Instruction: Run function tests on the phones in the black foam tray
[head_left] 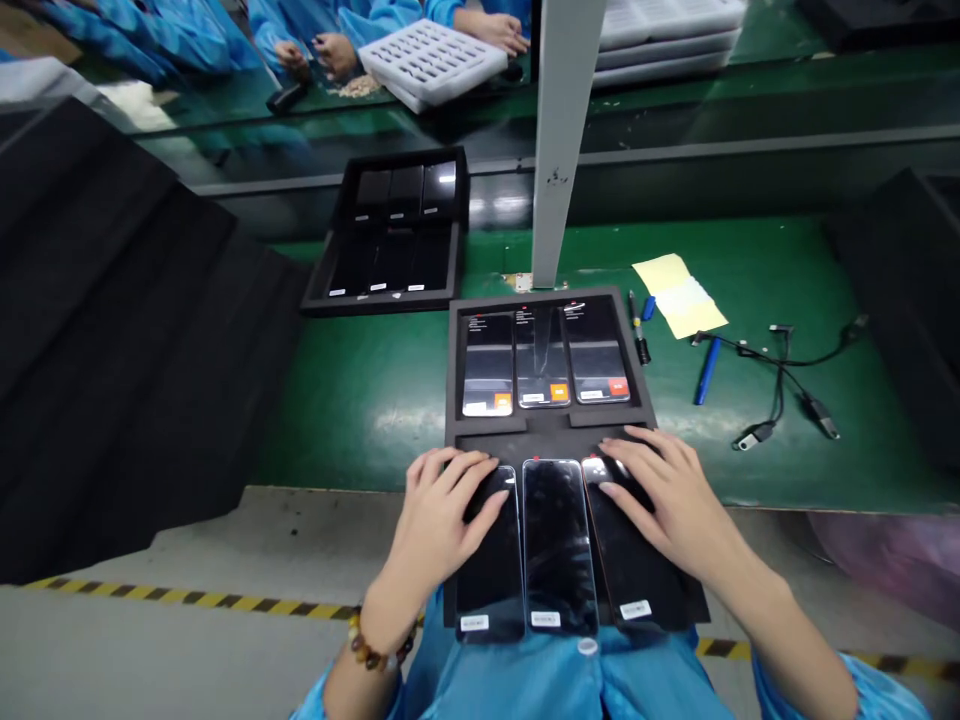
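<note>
A black foam tray (pixel 540 440) lies in front of me and reaches over the table's near edge. Its far section holds three phones, their screens showing small text and coloured squares; one is the middle far phone (pixel 541 350). Three dark phones lie side by side in the near half. My left hand (pixel 442 505) rests with spread fingers on the top of the left phone (pixel 491 570). My right hand (pixel 675 495) lies over the upper part of the right phone (pixel 637 560), fingers apart. Between them, the middle phone (pixel 559 540) is untouched.
Another phone tray (pixel 459 262) sits behind to the left, near a grey post (pixel 559 150). On the right are yellow paper (pixel 679 295), a blue pen (pixel 706 372) and black cables (pixel 780 375). Black foam stacks (pixel 135 330) flank the left. Co-workers' hands (pixel 334 55) show across the bench.
</note>
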